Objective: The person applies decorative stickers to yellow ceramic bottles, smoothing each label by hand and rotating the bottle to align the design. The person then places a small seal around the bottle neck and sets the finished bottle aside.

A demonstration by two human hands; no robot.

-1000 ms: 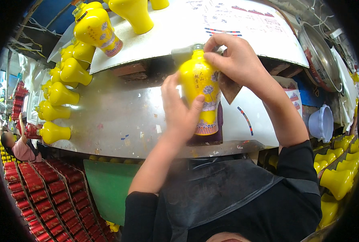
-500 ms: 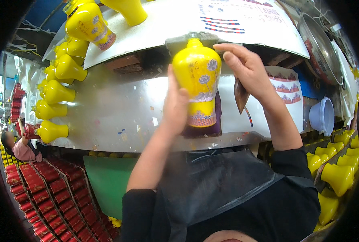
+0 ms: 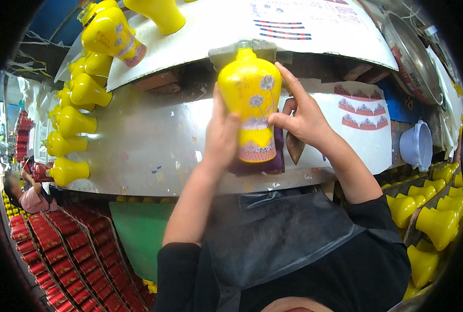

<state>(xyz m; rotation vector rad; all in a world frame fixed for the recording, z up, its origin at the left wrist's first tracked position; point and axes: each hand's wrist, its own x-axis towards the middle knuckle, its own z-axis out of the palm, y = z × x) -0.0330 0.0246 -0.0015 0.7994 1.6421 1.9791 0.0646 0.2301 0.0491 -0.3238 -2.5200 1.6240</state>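
Since the earlier frames, we have turned the yellow vase [image 3: 249,99] a little in our grip, and our right hand [image 3: 300,118] has slid from its top down to its right flank. Both forearms come up from the lower edge, bare below black sleeves, and meet at the vase over the near middle of the worktop [image 3: 148,145].

Our left hand [image 3: 222,136] is closed round the vase's left side, thumb up along the body and palm against the lower half. Our right hand is half open: the forefinger stretches up along the vase's right shoulder, the thumb presses at its waist, and the other fingers curl back, away from the surface. We hold the vase upright between both hands, its neck pointing toward the far edge and its base over a dark purple pad [image 3: 273,161] near the front edge. It bears a pale flower sprig and a patterned band at the foot.

Along the left edge of the worktop lies a row of plain yellow vases [image 3: 73,122] on their sides. A sheet of band decals [image 3: 364,106] lies at the right, beside a pale bowl [image 3: 418,146]. More yellow vases [image 3: 434,218] fill a crate at lower right.
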